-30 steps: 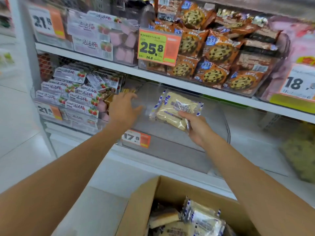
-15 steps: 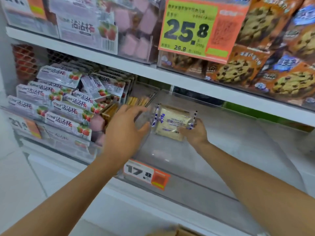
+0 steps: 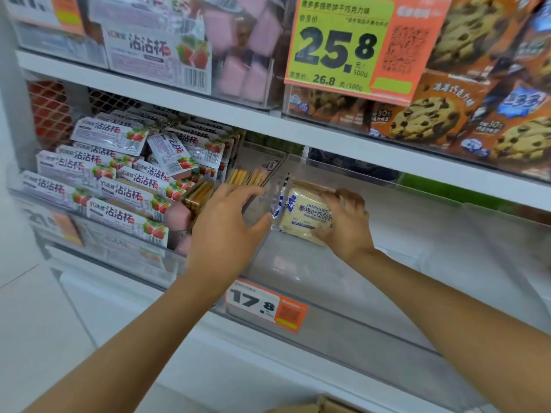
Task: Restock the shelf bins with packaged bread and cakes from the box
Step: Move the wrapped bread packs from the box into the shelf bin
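Observation:
A pale packaged bread (image 3: pixel 301 214) in clear wrap with blue print stands tilted at the back left of a clear shelf bin (image 3: pixel 343 296). My right hand (image 3: pixel 347 225) grips its right side, fingers curled round the pack. My left hand (image 3: pixel 226 228) reaches into the bin's left end with fingers spread; its thumb is close to the pack's left edge, and I cannot tell whether it touches. Only a top corner of the cardboard box (image 3: pixel 331 406) shows at the bottom edge.
Left of the bin, a bin holds several strawberry-print snack packs (image 3: pixel 119 186) and biscuit sticks (image 3: pixel 238 175). On the shelf above stand cookie bags (image 3: pixel 477 114) and a 25.8 price tag (image 3: pixel 357 46). A 17.8 tag (image 3: pixel 265 305) hangs on the bin front.
The camera has moved in close to the shelf, and the box has dropped almost out of view. My right hand has carried the bread deeper into the bin; my left hand followed alongside.

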The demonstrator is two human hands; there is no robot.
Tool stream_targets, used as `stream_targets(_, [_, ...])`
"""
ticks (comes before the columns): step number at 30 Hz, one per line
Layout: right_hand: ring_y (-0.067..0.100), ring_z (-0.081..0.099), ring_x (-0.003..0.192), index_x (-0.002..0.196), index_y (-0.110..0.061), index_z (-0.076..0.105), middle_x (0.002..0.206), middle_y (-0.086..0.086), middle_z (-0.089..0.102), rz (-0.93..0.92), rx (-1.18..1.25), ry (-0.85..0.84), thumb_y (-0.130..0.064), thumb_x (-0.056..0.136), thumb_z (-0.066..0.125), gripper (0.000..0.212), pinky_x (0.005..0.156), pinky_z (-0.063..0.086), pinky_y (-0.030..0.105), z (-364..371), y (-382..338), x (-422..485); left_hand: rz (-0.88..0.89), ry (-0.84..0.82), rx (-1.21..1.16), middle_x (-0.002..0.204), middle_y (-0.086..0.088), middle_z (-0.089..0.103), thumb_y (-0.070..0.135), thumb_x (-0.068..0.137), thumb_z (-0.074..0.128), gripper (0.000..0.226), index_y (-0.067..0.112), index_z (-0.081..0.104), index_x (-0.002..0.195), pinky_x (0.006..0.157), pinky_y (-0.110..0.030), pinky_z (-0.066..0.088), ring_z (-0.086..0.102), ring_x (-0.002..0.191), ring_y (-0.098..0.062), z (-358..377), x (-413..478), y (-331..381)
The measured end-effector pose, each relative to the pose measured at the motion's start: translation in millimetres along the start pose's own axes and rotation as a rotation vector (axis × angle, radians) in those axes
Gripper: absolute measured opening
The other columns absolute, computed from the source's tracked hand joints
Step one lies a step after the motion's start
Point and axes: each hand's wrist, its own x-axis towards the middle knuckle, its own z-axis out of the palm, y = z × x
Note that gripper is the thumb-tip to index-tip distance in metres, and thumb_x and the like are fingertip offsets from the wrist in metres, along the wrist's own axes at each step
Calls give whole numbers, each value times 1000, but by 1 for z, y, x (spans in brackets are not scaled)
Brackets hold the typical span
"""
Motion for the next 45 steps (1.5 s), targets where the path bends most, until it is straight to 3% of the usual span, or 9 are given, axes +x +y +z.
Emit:
stream_targets(6, [35,2,147,148,-37,23,158,8,8,68,-34,-133,-39,78,76,88,114,19,60,-25,-3,-22,0,-15,0,115,5,53,28,87,71,37,24,64,123,89,-30,49,57,102,-15,-2,0,3])
stream_targets(16, [23,57,97,112,-11,67,109,6,64,-39,199,-25,-15,86,67,26,87,43,31,-145,-17,-151,116,45,362,104,-16,58,15,74,69,29,11,65,102,76,-42,42,54,95,-38,-12,-92,71])
stream_targets(20, [8,48,75,99,-14,68,89,-7,57,36,280,-11,-12,85,64,15,71,44,26,-169,-12,-238,-27,-306,107,109,-3,55,24,86,66,23,19,62,108,76,-34,47,56,98,-22,0,-170,102])
stream_targets(24, [12,56,89,114,-20,64,106,-5,58,225,278,-397,-16,89,63,26,76,38,22,-156,27,-329,-161,-709,64,115,3,56,36,89,65,29,24,61,116,90,-34,49,58,102,-18,24,-241,99])
stream_targets(29, [26,46,132,151,-12,28,152,8,38,694,390,-642,-26,93,65,71,97,42,28,-126,84,-392,-251,-864,7,112,7,59,36,89,68,35,18,63,118,85,-26,47,57,93,-8,47,-293,85])
stream_targets(32, [23,51,121,145,-7,37,139,9,50,906,636,-629,-18,84,76,73,88,41,26,-98,91,-406,-313,-893,-5,100,7,66,33,90,65,26,18,66,111,82,-32,51,61,85,-7,61,-304,77])
stream_targets(36, [11,58,79,106,-8,71,89,-3,61,696,406,-722,-24,83,76,29,65,39,19,-77,104,-410,-476,-883,-51,116,7,60,35,88,70,38,22,59,122,82,-23,44,57,96,-7,72,-306,67])
stream_targets(42, [7,66,82,97,-24,69,95,-4,71,577,827,-489,-16,86,72,13,70,49,19,-131,106,-371,-533,-893,-291,133,16,44,41,74,81,86,24,37,146,102,-31,42,47,122,-5,75,-278,95])
stream_targets(45, [16,67,94,110,-32,65,105,-1,68,589,999,-501,-19,82,77,33,85,54,35,-147,93,-356,-565,-966,-348,101,5,72,34,78,79,37,18,65,108,72,-22,52,66,83,-6,74,-262,117])
